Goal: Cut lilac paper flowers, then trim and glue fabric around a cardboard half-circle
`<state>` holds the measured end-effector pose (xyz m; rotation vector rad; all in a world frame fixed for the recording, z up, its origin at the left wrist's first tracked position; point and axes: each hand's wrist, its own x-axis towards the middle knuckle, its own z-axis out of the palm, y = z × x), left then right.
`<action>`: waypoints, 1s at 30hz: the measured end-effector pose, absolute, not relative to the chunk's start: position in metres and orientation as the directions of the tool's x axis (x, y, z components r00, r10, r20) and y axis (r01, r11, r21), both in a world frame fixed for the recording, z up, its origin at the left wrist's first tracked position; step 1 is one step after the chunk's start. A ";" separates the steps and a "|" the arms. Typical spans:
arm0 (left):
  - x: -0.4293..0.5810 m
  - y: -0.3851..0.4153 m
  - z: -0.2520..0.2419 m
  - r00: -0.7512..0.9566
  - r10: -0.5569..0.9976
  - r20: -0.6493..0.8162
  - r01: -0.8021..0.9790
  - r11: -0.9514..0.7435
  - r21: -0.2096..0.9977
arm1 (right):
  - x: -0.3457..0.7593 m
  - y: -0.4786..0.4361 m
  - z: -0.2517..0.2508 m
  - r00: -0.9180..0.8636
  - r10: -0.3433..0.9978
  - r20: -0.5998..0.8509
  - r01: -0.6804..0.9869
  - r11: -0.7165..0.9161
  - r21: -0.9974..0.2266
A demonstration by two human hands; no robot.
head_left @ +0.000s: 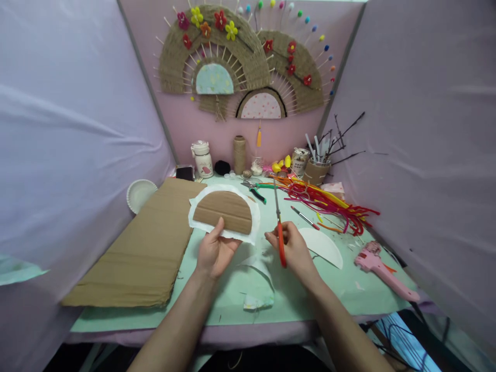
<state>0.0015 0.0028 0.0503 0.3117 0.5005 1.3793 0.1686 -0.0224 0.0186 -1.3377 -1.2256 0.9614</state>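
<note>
My left hand [219, 249] grips a half-round piece of brown cardboard [225, 209] by its straight lower edge, thumb on top. White fabric [253, 227] backs the cardboard and sticks out around it as a margin. In my right hand [291, 247] is a pair of scissors [281, 240] with orange-red handles, its blades pointing up and away from me, apart from the fabric. Below, between my forearms, lie fabric scraps [258, 301] on the mint-green table. A white half-circle [320, 247] rests just right of my right hand.
A large cardboard sheet [147, 248] covers the table's left side, beside a white paper plate [141, 196]. At right are a pink glue gun [385, 271], pipe cleaners [325, 199] and a marker [305, 217]. Green-handled pliers [256, 191], a twine spool [239, 155] and jars stand or lie behind.
</note>
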 end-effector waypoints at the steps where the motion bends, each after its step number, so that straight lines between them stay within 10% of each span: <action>1: -0.001 0.003 0.048 0.144 0.979 -0.146 -0.852 0.198 0.485 | 0.173 -0.019 0.016 0.173 0.979 0.110 0.261 0.063 -0.963; 6: -0.015 0.003 0.035 0.313 0.939 -0.146 -0.840 0.345 0.419 | 0.187 -0.005 0.009 0.158 0.975 0.154 0.610 0.026 -0.792; 16: -0.015 0.006 0.027 0.314 0.938 -0.149 -0.852 0.348 0.392 | 0.184 0.015 0.006 0.188 0.972 0.142 0.789 -0.064 -0.611; 30: 0.028 -0.016 0.033 0.230 0.955 -0.185 -0.877 0.286 0.385 | 0.147 0.007 0.018 0.178 0.937 0.302 0.304 0.239 -0.922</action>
